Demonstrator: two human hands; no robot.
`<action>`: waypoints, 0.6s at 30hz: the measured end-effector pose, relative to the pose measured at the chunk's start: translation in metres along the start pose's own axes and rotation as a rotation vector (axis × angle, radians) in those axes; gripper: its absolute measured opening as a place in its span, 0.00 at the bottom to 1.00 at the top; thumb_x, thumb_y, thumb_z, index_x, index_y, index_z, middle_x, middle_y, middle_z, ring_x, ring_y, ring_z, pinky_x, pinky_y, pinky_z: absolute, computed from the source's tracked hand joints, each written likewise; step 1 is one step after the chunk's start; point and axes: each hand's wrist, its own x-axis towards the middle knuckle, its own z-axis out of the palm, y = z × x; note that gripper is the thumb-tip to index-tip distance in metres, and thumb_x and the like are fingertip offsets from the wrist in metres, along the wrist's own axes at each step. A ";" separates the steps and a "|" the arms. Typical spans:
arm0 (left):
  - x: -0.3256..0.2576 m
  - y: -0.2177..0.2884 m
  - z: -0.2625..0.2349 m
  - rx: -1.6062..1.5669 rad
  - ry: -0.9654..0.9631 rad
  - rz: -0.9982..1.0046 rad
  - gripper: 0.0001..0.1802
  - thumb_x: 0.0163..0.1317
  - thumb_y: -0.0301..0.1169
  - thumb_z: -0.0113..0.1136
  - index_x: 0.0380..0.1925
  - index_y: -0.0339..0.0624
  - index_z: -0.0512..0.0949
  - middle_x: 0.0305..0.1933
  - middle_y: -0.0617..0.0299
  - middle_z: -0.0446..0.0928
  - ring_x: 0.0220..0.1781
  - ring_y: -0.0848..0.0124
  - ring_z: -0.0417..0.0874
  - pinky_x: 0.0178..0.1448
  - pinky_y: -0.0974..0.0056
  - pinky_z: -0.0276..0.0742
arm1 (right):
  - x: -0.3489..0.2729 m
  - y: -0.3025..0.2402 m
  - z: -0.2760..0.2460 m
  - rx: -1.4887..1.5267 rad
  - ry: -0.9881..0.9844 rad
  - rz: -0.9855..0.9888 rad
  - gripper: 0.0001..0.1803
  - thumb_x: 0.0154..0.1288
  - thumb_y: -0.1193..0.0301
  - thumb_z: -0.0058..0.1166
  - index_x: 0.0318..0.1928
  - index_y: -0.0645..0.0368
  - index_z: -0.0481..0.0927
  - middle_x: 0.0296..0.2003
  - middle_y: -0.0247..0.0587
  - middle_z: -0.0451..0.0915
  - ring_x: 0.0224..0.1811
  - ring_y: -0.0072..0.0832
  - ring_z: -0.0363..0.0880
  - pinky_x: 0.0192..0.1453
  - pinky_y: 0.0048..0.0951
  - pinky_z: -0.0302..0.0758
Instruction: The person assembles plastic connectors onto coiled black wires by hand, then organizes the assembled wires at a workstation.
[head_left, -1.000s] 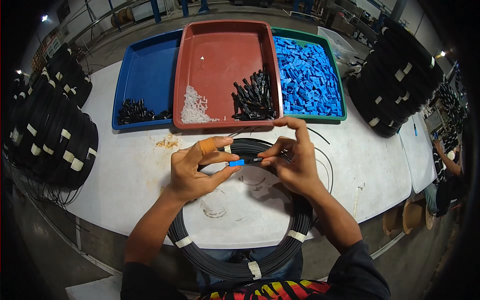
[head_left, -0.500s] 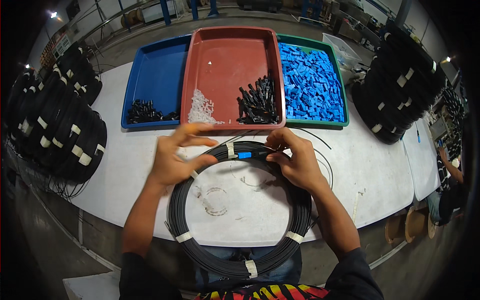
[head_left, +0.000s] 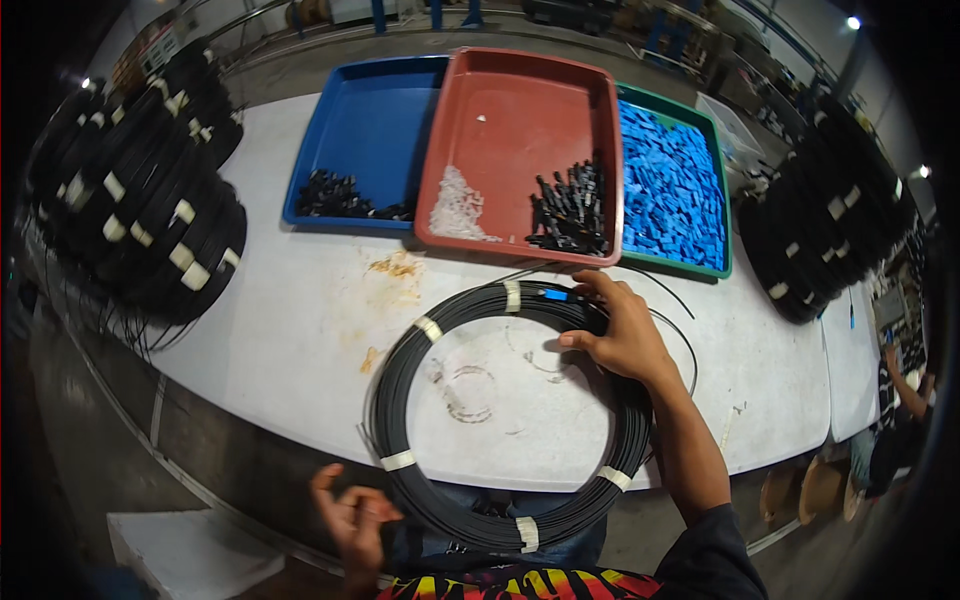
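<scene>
A coil of thin black cable (head_left: 395, 400), bound with several white tape bands, lies on the table and reaches over its front edge. At its top, beside a tape band, a blue connector (head_left: 554, 295) rests against the windings. My right hand (head_left: 628, 330) spans the coil's upper right, fingers over the windings and thumb apart from them on the inner side. Down past the table's front edge, left of the coil, my left hand (head_left: 355, 515) has its fingers apart and holds nothing visible.
Behind the coil stand a blue tray (head_left: 375, 100) with black parts, a red tray (head_left: 530, 105) with clear and black pieces, and a green tray (head_left: 727, 225) full of blue connectors. Stacked cable coils flank the table, left (head_left: 140, 220) and right (head_left: 835, 210). Another person (head_left: 905, 400) is far right.
My left hand has left the coil's top and dropped past the table edge. My right hand's thumb and fingers have spread apart beside the connector. The whole view has shifted.
</scene>
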 end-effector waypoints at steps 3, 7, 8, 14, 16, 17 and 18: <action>-0.025 -0.018 0.014 -0.229 -0.106 -0.210 0.48 0.66 0.30 0.69 0.74 0.58 0.44 0.45 0.56 0.77 0.39 0.74 0.76 0.49 0.65 0.78 | 0.003 -0.006 -0.001 0.005 -0.008 -0.017 0.41 0.46 0.66 0.81 0.62 0.61 0.76 0.46 0.58 0.86 0.51 0.49 0.85 0.58 0.43 0.79; -0.026 -0.007 0.029 -0.537 -0.306 -0.160 0.49 0.66 0.33 0.70 0.75 0.60 0.43 0.60 0.49 0.73 0.56 0.56 0.83 0.64 0.41 0.78 | -0.001 -0.013 -0.002 0.041 0.027 -0.025 0.36 0.47 0.75 0.76 0.60 0.60 0.78 0.41 0.56 0.88 0.40 0.42 0.89 0.50 0.37 0.82; -0.027 -0.008 0.030 -0.542 -0.319 -0.149 0.49 0.66 0.33 0.70 0.75 0.60 0.43 0.60 0.49 0.73 0.56 0.56 0.83 0.64 0.41 0.78 | -0.004 -0.019 -0.006 0.104 0.041 -0.027 0.35 0.48 0.77 0.74 0.60 0.60 0.78 0.40 0.56 0.88 0.39 0.39 0.89 0.48 0.35 0.81; -0.016 0.014 0.014 -0.716 -0.230 -0.061 0.42 0.56 0.42 0.78 0.64 0.45 0.63 0.50 0.57 0.73 0.40 0.65 0.82 0.44 0.55 0.77 | -0.031 -0.079 -0.006 0.392 0.323 -0.193 0.37 0.47 0.80 0.74 0.60 0.62 0.75 0.45 0.46 0.85 0.48 0.30 0.86 0.52 0.32 0.83; -0.003 0.028 0.003 -0.758 -0.345 0.156 0.39 0.60 0.41 0.76 0.63 0.38 0.63 0.48 0.60 0.72 0.35 0.68 0.79 0.40 0.60 0.73 | -0.026 -0.111 -0.012 0.520 0.388 -0.268 0.38 0.47 0.81 0.74 0.61 0.62 0.74 0.45 0.44 0.83 0.52 0.29 0.83 0.53 0.32 0.83; 0.003 0.044 0.004 -0.690 -0.353 0.245 0.35 0.61 0.40 0.75 0.58 0.36 0.65 0.46 0.61 0.71 0.33 0.70 0.77 0.38 0.62 0.71 | -0.021 -0.117 -0.017 0.547 0.380 -0.294 0.39 0.46 0.81 0.74 0.62 0.62 0.73 0.46 0.42 0.81 0.54 0.28 0.81 0.53 0.30 0.83; 0.007 0.062 0.004 -0.621 -0.358 0.336 0.31 0.61 0.40 0.75 0.53 0.35 0.68 0.44 0.62 0.70 0.31 0.72 0.76 0.37 0.64 0.70 | -0.017 -0.122 -0.023 0.453 0.378 -0.346 0.39 0.46 0.81 0.73 0.62 0.63 0.73 0.48 0.44 0.81 0.52 0.27 0.81 0.53 0.29 0.82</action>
